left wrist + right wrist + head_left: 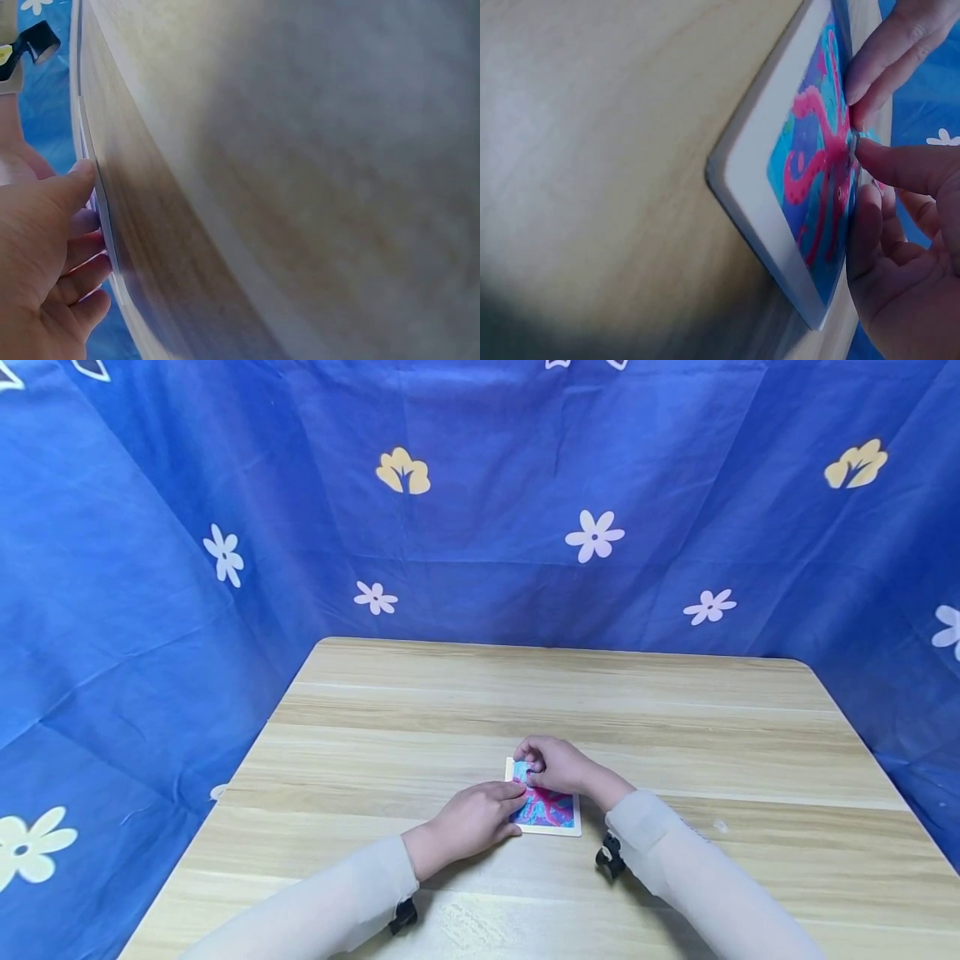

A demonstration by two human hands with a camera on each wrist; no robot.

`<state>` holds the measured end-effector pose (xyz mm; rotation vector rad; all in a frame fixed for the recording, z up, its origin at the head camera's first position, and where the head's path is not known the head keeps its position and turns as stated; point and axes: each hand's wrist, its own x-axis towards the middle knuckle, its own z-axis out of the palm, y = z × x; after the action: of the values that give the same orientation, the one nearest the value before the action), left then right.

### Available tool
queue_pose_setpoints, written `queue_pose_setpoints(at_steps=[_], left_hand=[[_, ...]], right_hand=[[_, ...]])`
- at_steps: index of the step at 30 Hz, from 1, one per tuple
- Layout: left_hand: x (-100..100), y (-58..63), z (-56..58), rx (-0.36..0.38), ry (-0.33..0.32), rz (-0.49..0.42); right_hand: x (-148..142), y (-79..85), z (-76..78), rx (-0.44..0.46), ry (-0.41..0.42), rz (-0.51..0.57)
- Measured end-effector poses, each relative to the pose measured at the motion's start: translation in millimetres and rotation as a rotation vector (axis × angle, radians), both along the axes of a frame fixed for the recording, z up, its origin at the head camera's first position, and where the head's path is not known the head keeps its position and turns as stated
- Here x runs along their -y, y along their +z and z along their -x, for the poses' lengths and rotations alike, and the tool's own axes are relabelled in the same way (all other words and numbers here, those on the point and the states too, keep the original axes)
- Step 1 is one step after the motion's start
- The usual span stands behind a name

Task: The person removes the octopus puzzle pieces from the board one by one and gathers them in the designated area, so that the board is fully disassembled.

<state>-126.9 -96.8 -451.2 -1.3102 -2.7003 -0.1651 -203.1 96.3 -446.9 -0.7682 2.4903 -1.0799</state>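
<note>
A small jigsaw puzzle [552, 812] with a pink, purple and turquoise picture lies in a white-bordered tray [551, 832] on the wooden table. My left hand [472, 818] holds its left side, the fingers over the picture and the thumb at the near edge. In the left wrist view the tray's edge [109, 232] shows side-on against the thumb and bent fingers. At the far left part of the puzzle, my right hand [558, 766] pinches a puzzle piece. Thumb and fingers of that hand [915, 247] mostly cover the piece in the right wrist view.
The wood-grain table [390, 710] spreads around the puzzle on every side. A blue curtain [487, 543] with white and yellow flowers hangs behind and beside it. Dark camera mounts [611, 856] sit at both wrists below the light sleeves.
</note>
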Motion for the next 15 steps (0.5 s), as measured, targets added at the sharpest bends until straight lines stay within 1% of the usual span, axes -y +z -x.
queue_pose_setpoints(at_steps=[4, 12, 15], left_hand=[[0.1, -0.2, -0.1, 0.005, 0.003, -0.008], [-0.4, -1.7, -0.9, 0.011, 0.013, -0.008], [-0.5, -2.1, -1.2, 0.014, 0.013, -0.012]], right_hand=[[-2.1, -0.3, -0.2, 0.028, -0.032, 0.033], [-5.6, -4.7, 1.7, 0.024, -0.083, 0.069], [-8.7, -6.0, 3.5, 0.031, -0.122, 0.084]])
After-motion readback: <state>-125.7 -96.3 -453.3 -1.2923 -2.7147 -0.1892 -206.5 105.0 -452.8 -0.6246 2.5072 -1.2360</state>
